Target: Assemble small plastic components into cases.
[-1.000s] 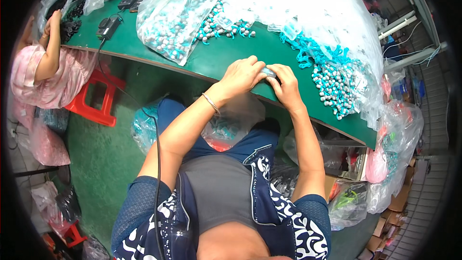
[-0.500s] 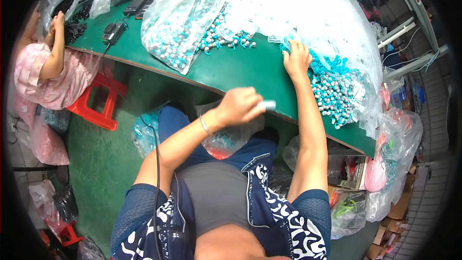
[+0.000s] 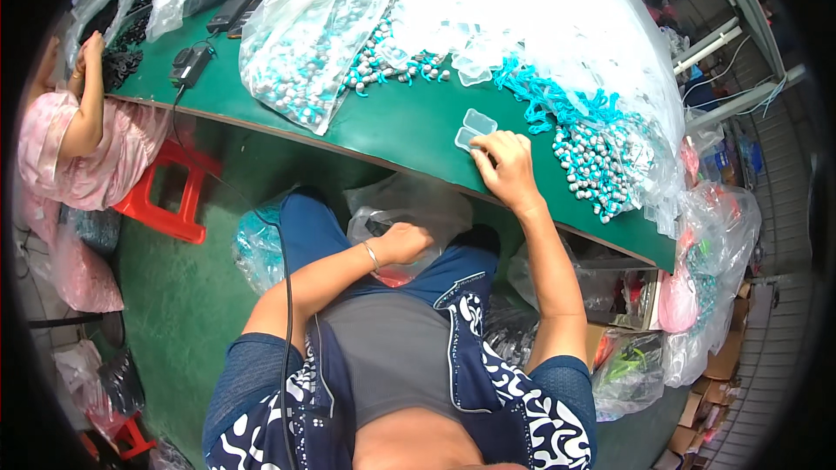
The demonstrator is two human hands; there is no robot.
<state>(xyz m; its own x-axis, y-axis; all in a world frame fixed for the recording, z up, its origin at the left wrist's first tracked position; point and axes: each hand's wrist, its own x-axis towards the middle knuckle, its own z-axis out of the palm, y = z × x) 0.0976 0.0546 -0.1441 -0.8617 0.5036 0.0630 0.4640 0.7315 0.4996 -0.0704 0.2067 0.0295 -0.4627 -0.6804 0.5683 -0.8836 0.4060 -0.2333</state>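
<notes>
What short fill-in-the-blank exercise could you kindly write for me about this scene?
1. The small clear box at the right hand is ____, not closed.
2. A bangle circles the camera wearer's ____ wrist.
3. The tabletop is coloured ____.
4. The stool by the co-worker is coloured ____.

Missing words: open; left; green; red.

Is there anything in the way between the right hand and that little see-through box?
Nothing visible is. The right hand is right at the near edge of the open clear box on the green table. The teal cords lie off to the right.
</notes>
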